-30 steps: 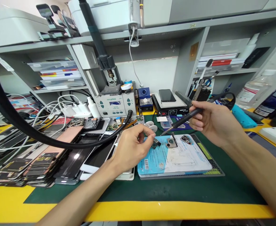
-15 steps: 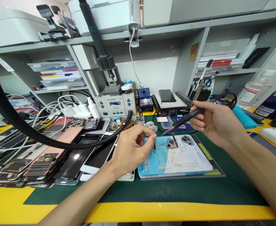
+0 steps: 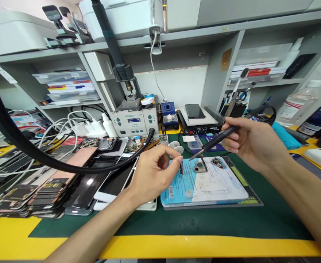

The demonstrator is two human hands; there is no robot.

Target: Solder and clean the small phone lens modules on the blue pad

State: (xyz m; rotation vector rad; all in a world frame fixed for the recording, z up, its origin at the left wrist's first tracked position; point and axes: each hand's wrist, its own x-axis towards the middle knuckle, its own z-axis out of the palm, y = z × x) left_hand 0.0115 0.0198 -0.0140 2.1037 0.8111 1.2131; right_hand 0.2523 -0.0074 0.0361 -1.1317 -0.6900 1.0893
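Note:
My right hand [image 3: 252,142] grips a black soldering iron [image 3: 217,140] like a pen, its metal tip pointing down and left toward my other hand. Between thumb and forefinger, my left hand [image 3: 155,171] pinches a small dark part [image 3: 181,168] above the blue and white box [image 3: 217,188]; its kind is too small to tell. On that box lie a small camera module [image 3: 200,167] with a dark flex strip and, to its right, a second small module [image 3: 217,162]. A white spool [image 3: 176,147] stands just behind my left fingertips.
Stacked phones and screens [image 3: 48,182] fill the left side. A hot-air station [image 3: 134,122] stands at the back, its thick black hose [image 3: 81,168] arching across the left. Behind the box is a heating plate [image 3: 198,122] with a phone on it. A clear bottle [image 3: 297,104] stands far right.
The soldering iron's tip has shifted very slightly down, with my right hand almost still. My left hand and the part in it have barely moved.

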